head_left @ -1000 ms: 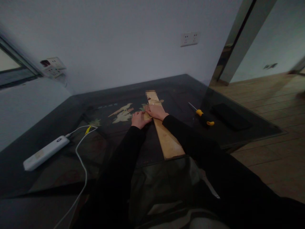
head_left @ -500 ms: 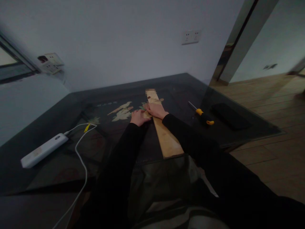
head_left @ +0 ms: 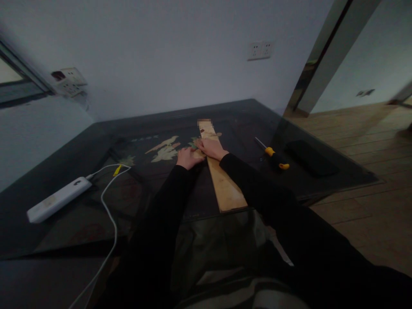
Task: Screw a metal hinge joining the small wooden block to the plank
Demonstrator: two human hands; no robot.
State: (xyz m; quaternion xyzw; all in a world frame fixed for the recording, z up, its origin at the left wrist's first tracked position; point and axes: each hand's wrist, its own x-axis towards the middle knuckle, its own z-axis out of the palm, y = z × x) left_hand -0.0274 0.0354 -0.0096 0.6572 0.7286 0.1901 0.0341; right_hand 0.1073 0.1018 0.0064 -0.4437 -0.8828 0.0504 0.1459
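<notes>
In the head view, a long wooden plank (head_left: pixel 225 189) is lying on the dark glass table (head_left: pixel 64 223). Its long axis is running away from the person, from the near table edge toward the wall, leaning a little to the left at the far end. Both hands are resting on its far half.

The right hand (head_left: pixel 212 149) is lying flat on top of the plank, palm down, with the fingers (head_left: pixel 203 144) close together and pointing left across the wood. The left hand (head_left: pixel 188 158) is sitting just beside the plank's left edge and touching it; its fingers are curled and pressed against that edge, but whether they are pinching something small there I cannot tell. The two hands are meeting at the same spot of the plank, so neither is clearly nearer.

Right of the plank, well apart from it, a screwdriver (head_left: pixel 273 156) with yellow and black handle is lying, and further right a flat black thing (head_left: pixel 310 158). Far left of the plank, a white power bank (head_left: pixel 58 200) with a white cable (head_left: pixel 107 214) is lying.
</notes>
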